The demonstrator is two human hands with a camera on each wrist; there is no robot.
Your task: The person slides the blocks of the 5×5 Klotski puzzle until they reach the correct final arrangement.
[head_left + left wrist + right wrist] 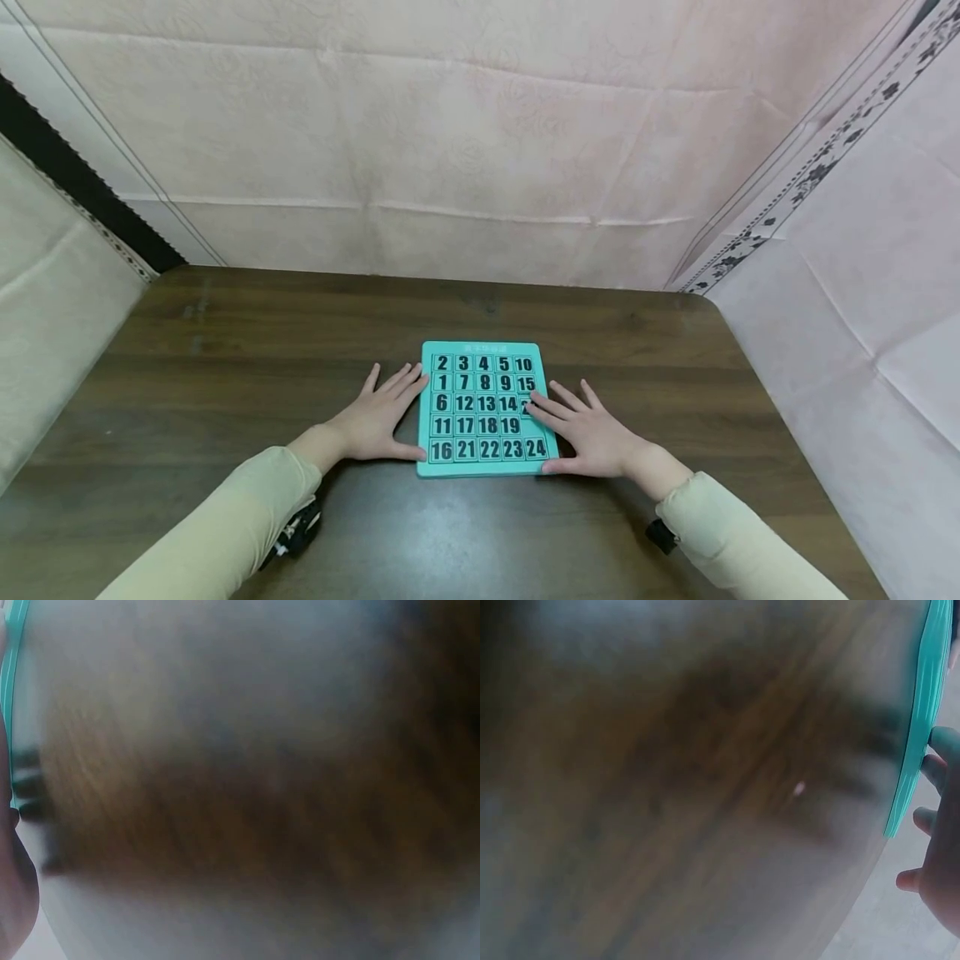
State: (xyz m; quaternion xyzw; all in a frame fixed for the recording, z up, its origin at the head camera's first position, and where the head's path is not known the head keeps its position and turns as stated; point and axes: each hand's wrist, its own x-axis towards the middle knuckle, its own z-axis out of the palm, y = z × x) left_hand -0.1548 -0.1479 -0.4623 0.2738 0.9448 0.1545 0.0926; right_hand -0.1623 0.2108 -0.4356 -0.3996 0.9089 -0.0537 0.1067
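A teal sliding number puzzle (487,472) lies flat on the table, its black-numbered tiles in a square grid. The bottom row ends in 24, with a bare teal slot just above that tile. Along the left edge, my left hand (372,422) touches the frame with fingertips and thumb, fingers spread. My right hand (592,433) reaches over the right edge; its fingertips rest on the right column and partly hide a tile there, while the thumb is at the lower right corner. Both wrist views catch only the puzzle's side (922,712) and part of each hand.
The brown wooden table (247,358) extends around the puzzle on every side. Pale patterned cloth (450,142) hangs behind the table and at both sides. Dark wrist devices (300,527) show below the sleeves.
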